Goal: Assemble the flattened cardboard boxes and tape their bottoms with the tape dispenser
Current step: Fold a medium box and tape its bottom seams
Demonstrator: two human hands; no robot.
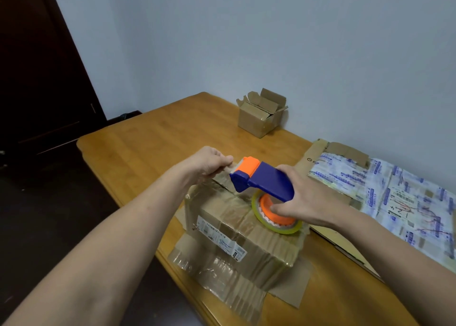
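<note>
- A wooden table (153, 138) is standing against a pale wall (271, 42), with a dark door (37, 79) showing at the left.
- A cardboard box (246, 239) is sitting on the table with its closed side facing up and its lower flaps splaying out flat around it.
- The right hand (313, 197) is gripping the tape dispenser (266, 180) over the box. Its fingers are curling over the blue handle and its thumb is pressing against the orange hub inside the tape roll (293, 229).
- The roll is resting on the box's top, near its right edge.
- The left hand (209, 163) is pinching the tape end (233, 167) between thumb and fingertips, just beside the dispenser's orange head, above the box's far edge.
- The box's near flaps are reaching the table's near edge.
- Bare tabletop is lying open beyond and left of the box.
- A small open box (259, 121) is standing well apart by the wall.
- Flattened cardboard (394, 197) is lying close by on the right.
</note>
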